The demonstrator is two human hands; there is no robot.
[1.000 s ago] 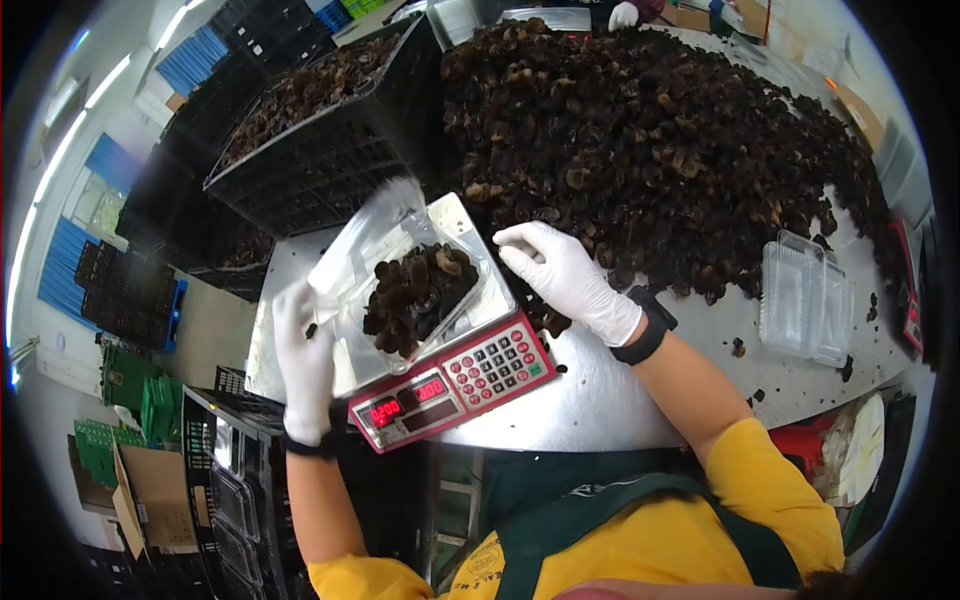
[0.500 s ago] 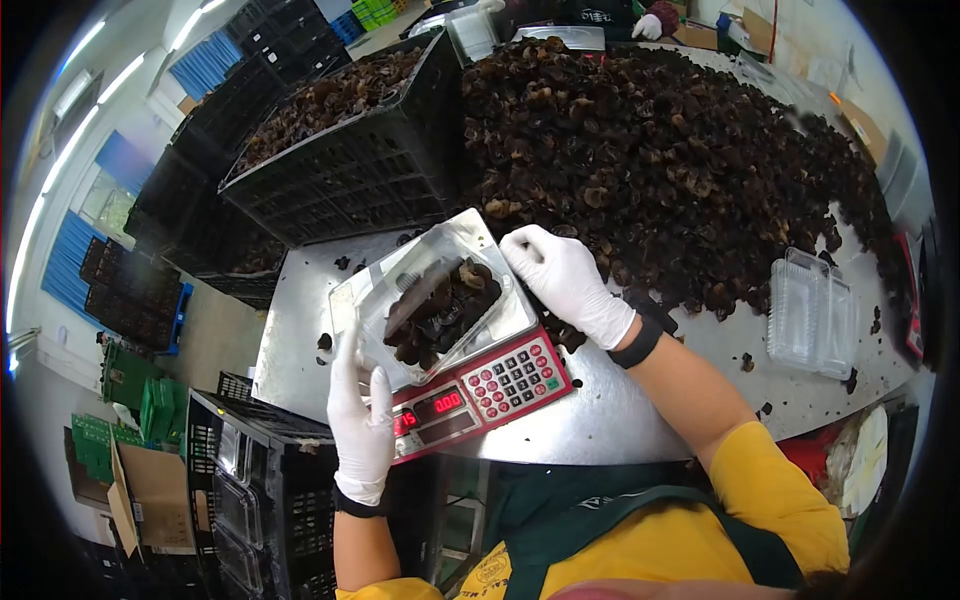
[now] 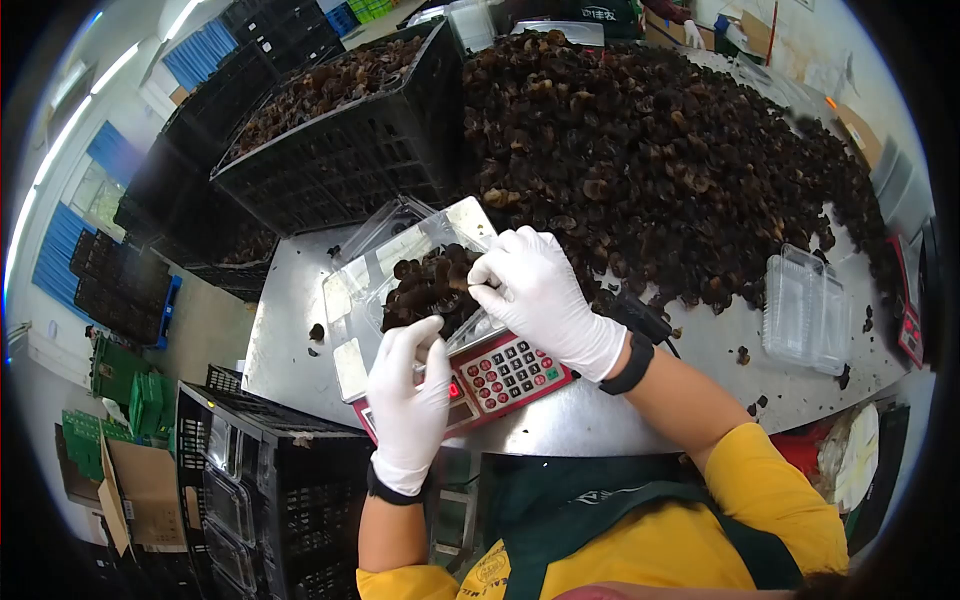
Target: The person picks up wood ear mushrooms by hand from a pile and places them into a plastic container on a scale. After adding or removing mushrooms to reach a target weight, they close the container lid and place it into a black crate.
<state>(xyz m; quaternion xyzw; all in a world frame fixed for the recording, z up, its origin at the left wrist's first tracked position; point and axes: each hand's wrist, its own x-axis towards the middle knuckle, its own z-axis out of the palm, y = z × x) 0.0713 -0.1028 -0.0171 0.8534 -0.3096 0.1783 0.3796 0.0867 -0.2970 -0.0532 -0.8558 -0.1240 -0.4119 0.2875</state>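
Note:
A clear plastic box [image 3: 375, 305] with dark wood ear mushrooms [image 3: 425, 285] rests on the steel pan [image 3: 350, 365] of a red scale [image 3: 495, 395]. Its clear lid [image 3: 375, 228] seems folded back toward the crate. My right hand [image 3: 545, 300], in a white glove, reaches over the box's right side, thumb and fingers pinched on a mushroom at the pile's edge. At the near edge, my gloved left hand [image 3: 410, 400] has curled fingers, thumb close to the index finger; whatever lies between them is hidden. It covers part of the scale's display.
A large mushroom heap [image 3: 640, 160] covers the table's far side. A black crate [image 3: 340, 165] full of mushrooms stands at back left. Stacked clear boxes [image 3: 805, 315] and another red scale [image 3: 908, 300] are on the right. Black crates [image 3: 300, 490] stand at lower left.
The clear lid has swung back from over the mushrooms. My right hand has come down and left onto the box; my left hand has moved right and nearer, over the display.

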